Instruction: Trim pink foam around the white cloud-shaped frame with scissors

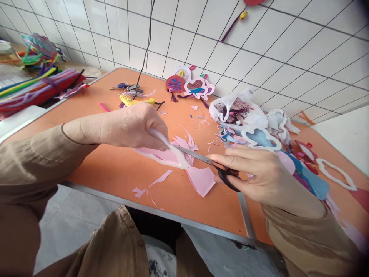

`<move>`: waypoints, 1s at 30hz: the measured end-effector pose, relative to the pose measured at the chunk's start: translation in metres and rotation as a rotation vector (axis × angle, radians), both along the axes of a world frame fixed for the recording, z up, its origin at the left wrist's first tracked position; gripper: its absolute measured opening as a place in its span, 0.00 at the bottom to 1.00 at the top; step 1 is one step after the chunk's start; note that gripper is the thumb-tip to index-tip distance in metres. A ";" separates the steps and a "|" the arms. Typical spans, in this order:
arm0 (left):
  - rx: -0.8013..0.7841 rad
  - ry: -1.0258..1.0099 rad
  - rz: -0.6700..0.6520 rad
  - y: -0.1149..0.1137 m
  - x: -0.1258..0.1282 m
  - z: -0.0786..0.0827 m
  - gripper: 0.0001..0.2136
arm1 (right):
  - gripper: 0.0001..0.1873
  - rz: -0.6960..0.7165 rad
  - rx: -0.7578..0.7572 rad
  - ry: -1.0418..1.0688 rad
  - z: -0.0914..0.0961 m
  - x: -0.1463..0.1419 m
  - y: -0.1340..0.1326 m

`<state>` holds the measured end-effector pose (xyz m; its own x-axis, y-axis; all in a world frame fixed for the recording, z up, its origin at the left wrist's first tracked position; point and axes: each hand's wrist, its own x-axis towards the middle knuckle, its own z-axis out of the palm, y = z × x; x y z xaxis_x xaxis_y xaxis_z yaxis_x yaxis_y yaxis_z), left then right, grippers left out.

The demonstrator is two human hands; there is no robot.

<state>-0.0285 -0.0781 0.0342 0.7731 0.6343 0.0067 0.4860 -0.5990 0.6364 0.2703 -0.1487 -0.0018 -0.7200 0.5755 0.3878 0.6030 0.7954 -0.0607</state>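
Note:
My left hand [135, 125] pinches a white foam outline shape [180, 158] with pink sheet [161, 155] fixed to it, held above the orange table. In my right hand [262, 175] is a pair of scissors [220, 167] with black handles, fingers through the loops. The blades point left and lie against the edge of the shape, at the pink sheet. A larger pink flap [201, 181] hangs or lies just below the blades; whether it is still attached I cannot tell. Pink offcuts [161, 177] lie around the work.
Behind my left hand are a yellow glue gun [137, 100] and keys [137, 90]. Finished-looking ornaments [198, 86] lie by the tiled wall. To the right sit a plastic bag [253, 111] and foam outlines [336, 175]. Colourful pipe cleaners [37, 90] pile up at left.

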 end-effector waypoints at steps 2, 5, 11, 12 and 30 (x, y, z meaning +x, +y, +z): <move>0.024 0.020 0.002 0.000 0.001 0.001 0.08 | 0.16 -0.007 0.005 -0.009 0.000 0.001 0.000; 0.039 0.014 -0.001 0.000 0.001 0.001 0.07 | 0.16 -0.016 0.011 -0.014 0.000 0.001 -0.001; 0.103 0.002 -0.027 -0.002 0.000 0.000 0.07 | 0.17 -0.029 0.072 -0.024 -0.001 0.001 -0.001; 0.105 -0.005 -0.031 -0.003 0.000 -0.001 0.07 | 0.17 -0.034 0.079 -0.028 -0.002 0.001 -0.001; 0.141 0.001 -0.062 0.005 -0.002 -0.013 0.09 | 0.13 -0.012 -0.117 0.023 0.000 -0.002 0.000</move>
<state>-0.0301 -0.0727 0.0215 0.8110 0.5778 0.0914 0.4456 -0.7115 0.5433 0.2685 -0.1490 -0.0018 -0.7047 0.6261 0.3337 0.6095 0.7750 -0.1670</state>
